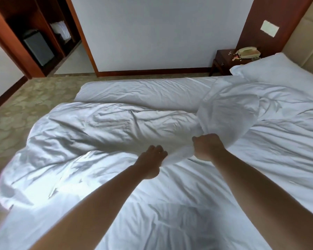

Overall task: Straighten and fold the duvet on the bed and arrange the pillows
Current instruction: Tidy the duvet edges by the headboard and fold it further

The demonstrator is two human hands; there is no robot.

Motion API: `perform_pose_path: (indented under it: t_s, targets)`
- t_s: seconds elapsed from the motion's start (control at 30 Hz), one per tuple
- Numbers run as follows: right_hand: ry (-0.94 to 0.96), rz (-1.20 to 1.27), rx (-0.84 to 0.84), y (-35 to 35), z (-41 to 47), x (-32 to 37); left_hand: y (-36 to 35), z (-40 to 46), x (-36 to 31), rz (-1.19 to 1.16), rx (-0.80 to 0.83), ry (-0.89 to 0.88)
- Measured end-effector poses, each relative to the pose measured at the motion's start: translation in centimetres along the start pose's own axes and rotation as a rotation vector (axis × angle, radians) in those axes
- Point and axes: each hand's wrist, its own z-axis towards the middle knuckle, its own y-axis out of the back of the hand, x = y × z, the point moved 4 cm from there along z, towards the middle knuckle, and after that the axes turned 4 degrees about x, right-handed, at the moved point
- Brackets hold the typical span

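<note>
From the head camera I see both bare arms stretched out over the bed; my left hand [151,160] has its fingers curled onto a bunched fold of the rumpled white cotton duvet [101,127], and my right hand [209,147] is closed in a fist round the same gathered edge, lifting it so the cloth balloons up beyond the knuckles; the hands sit near each other, with a short stretch of fabric between them; the duvet lies crumpled across the middle and left of the white-sheeted mattress [197,204], spilling over its left side; a plump white pillow [278,69] rests at the upper right by the beige padded headboard [309,33]; a dark wooden bedside table [222,58] carries a cream corded telephone [248,52].
</note>
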Motion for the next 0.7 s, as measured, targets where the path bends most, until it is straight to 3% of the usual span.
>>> perform_pose_path:
  t_s: [0.1,0.3,0.47,0.6,0.7]
  targets:
    - [-0.132,0.029,-0.013,-0.4,-4.0,-0.4,-0.2,-1.6,-0.1,-0.044,-0.023,0.128]
    - [-0.068,-0.011,0.377,-8.5,-11.3,4.6,-7.7,-6.2,-3.0,0.12,0.239,0.176]
    - [-0.083,-0.02,0.245,-8.5,-12.1,2.9,-8.4,-6.7,-4.0,0.075,0.202,0.212]
    - [-0.073,0.055,0.167,-8.1,-12.8,-0.4,-7.4,-4.7,-5.9,-0.123,0.265,0.211]
    - [-0.031,0.07,0.136,-8.4,-13.1,-2.9,-5.6,-1.8,-8.3,-0.228,0.217,0.205]
